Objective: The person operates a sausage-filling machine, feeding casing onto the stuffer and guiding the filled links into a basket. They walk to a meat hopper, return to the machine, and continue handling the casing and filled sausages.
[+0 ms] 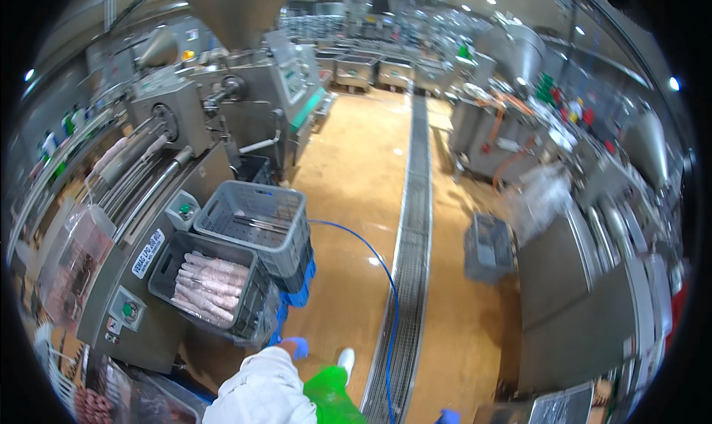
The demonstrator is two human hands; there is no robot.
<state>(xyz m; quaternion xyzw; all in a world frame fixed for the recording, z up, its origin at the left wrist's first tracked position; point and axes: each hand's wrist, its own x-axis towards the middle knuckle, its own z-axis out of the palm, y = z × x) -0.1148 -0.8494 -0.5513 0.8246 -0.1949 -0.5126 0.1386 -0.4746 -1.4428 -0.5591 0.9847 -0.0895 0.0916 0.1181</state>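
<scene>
My left hand (298, 348), in a blue glove at the end of a white sleeve (261, 390), hangs low beside the stacked crates. Its fingers are too small and blurred to read, and no held object shows. At the bottom edge, only part of my blue-gloved right hand (448, 417) is in view, over the floor right of the drain. Nearest my left hand is a dark grey plastic crate (158, 282) of pale, long sausage-shaped meat logs (211, 287). Behind it, a lighter grey crate (222, 193) contains several thin metal rods (261, 222).
A blue hose (396, 307) crosses the floor onto a grated floor drain (414, 201). Blue pallets (300, 290) sit under the crates. A stainless Vemag machine (194, 201) lines the left; another grey crate (488, 246) and steel machines (567, 307) stand right. Metal bins (356, 72) stand ahead.
</scene>
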